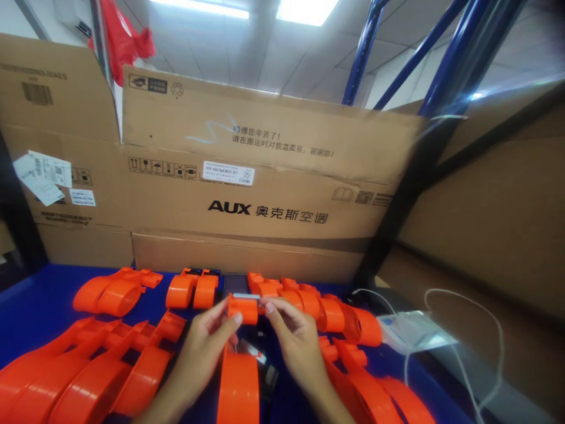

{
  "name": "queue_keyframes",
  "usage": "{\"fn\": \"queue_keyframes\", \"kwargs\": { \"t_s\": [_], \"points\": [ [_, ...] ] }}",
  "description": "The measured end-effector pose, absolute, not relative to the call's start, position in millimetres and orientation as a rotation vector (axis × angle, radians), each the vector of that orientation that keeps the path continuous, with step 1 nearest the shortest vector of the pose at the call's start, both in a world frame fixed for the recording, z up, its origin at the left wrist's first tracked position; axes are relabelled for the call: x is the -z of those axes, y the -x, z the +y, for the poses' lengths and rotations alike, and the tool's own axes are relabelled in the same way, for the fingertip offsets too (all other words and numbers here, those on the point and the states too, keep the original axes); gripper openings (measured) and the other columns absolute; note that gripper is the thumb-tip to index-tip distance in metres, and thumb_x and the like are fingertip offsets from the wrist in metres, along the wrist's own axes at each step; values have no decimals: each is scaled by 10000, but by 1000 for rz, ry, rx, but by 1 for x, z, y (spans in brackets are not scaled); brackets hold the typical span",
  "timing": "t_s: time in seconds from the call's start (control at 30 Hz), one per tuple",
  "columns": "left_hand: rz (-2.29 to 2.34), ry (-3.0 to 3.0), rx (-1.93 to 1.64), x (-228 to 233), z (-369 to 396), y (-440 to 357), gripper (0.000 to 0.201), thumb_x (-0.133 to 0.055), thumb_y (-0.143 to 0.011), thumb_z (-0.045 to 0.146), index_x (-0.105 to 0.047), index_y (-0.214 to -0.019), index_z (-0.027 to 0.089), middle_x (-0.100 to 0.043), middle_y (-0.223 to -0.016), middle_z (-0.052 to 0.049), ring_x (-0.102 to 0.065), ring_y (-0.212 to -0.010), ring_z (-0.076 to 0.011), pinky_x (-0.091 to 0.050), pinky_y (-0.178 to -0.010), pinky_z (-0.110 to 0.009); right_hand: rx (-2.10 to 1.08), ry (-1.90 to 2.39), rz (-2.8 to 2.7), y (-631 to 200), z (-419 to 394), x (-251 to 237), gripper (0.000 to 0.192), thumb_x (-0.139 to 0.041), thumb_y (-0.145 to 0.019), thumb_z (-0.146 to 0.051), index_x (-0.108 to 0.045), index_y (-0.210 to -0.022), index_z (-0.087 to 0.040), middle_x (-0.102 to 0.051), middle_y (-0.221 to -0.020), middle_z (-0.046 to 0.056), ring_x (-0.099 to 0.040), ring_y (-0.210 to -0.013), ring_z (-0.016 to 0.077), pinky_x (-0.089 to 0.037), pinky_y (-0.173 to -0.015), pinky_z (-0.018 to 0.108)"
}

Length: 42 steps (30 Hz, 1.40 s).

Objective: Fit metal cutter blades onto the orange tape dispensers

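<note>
An orange plastic piece with a curved band (238,386) hanging below it is held up in front of me. My left hand (210,333) is closed on its left end, thumb across the front. Along its top edge lies a grey ribbed strip (246,296), perhaps a spring; its exact kind is unclear. At the right end, my right hand (291,333) pinches with thumb and forefinger, close to the strip's end. What sits between those fingertips is too small to make out. Behind the band, a small dark and silver object (260,359) is partly hidden.
Several similar orange pieces lie on the blue surface (26,294) at the left (95,377) and right (324,309). A clear plastic bag (417,331) and a white cable (498,341) are at the right. A cardboard panel (176,200) stands behind, beside a dark rack post (401,188).
</note>
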<state>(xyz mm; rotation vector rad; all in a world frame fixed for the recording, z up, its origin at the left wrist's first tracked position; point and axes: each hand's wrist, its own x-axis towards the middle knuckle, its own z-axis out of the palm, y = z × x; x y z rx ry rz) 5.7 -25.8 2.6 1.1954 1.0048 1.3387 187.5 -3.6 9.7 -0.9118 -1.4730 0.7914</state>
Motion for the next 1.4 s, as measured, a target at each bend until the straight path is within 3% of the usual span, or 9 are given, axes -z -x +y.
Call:
{"fn": "queue_keyframes", "kwargs": {
  "t_s": [0.33, 0.47, 0.57, 0.7, 0.8, 1.07, 1.2, 1.3, 1.4],
  "points": [
    [961, -1121, -1299, -3, -22, -2, 526, -714, -844, 463, -629, -1285, 189, -578, -629, 44, -478, -533, -108, -365, -516, -209, -535, 1016, -1725, -192, -7, -23, 232, -557, -982, -358, -735, -992, -210, -726, -950, 64, -655, -890, 228, -510, -826, 344],
    [973, -978, -1436, -7, -19, 2, 309, -753, -800, 471, -696, -943, 202, -585, -616, 39, -460, -518, -100, -340, -491, -198, -259, 1257, -2049, -200, -4, -20, 161, -591, -938, -263, -745, -940, -214, -696, -986, 89, -609, -986, 274, -473, -885, 393],
    [978, -922, -1498, -12, -19, 4, 342, -757, -779, 496, -617, -685, 199, -551, -583, 37, -450, -500, -99, -331, -472, -202, -81, 1462, -2282, -204, -6, -12, 159, -666, -861, -218, -748, -997, -220, -655, -1085, 117, -573, -1052, 322, -449, -907, 438],
    [982, -887, -1474, -12, -20, 3, 342, -787, -736, 507, -685, -864, 206, -581, -587, 38, -455, -491, -114, -339, -465, -211, 60, 1590, -2414, -203, -10, -5, 198, -667, -866, -246, -740, -1047, -205, -623, -1147, 152, -530, -1149, 375, -403, -960, 487],
    [1010, -879, -1472, -10, -20, 1, 487, -817, -689, 505, -699, -1050, 200, -642, -637, 20, -515, -531, -141, -372, -494, -221, 76, 1597, -2451, -202, -11, -5, 174, -647, -879, -248, -731, -1025, -206, -616, -1156, 150, -525, -1150, 370, -400, -955, 473],
    [1016, -884, -1483, -7, -21, 1, 551, -813, -693, 502, -680, -1124, 186, -647, -630, 19, -543, -542, -153, -376, -506, -232, 2, 1615, -2279, -199, -9, -10, 141, -633, -815, -222, -700, -930, -174, -662, -1061, 135, -587, -1027, 315, -438, -908, 413],
    [985, -926, -1503, -5, -21, 1, 503, -797, -740, 465, -666, -1136, 184, -651, -650, 14, -555, -575, -151, -391, -519, -226, -255, 1545, -2026, -197, -4, -10, 180, -599, -760, -137, -683, -913, -182, -699, -841, 71, -651, -826, 240, -485, -755, 331],
    [971, -937, -1509, -3, -19, 1, 509, -783, -767, 450, -651, -1184, 190, -647, -661, 16, -549, -579, -144, -394, -521, -221, -554, 1346, -1783, -195, -1, -8, 205, -590, -725, -120, -646, -909, -191, -618, -661, -19, -593, -589, 158, -453, -562, 251],
    [967, -942, -1500, -1, -18, 1, 495, -784, -768, 453, -666, -1169, 188, -642, -659, 18, -547, -579, -140, -389, -521, -217, -798, 1122, -1543, -193, 1, -7, 242, -631, -701, -154, -608, -939, -191, -589, -670, -42, -557, -538, 124, -437, -497, 213]
  ]
}}
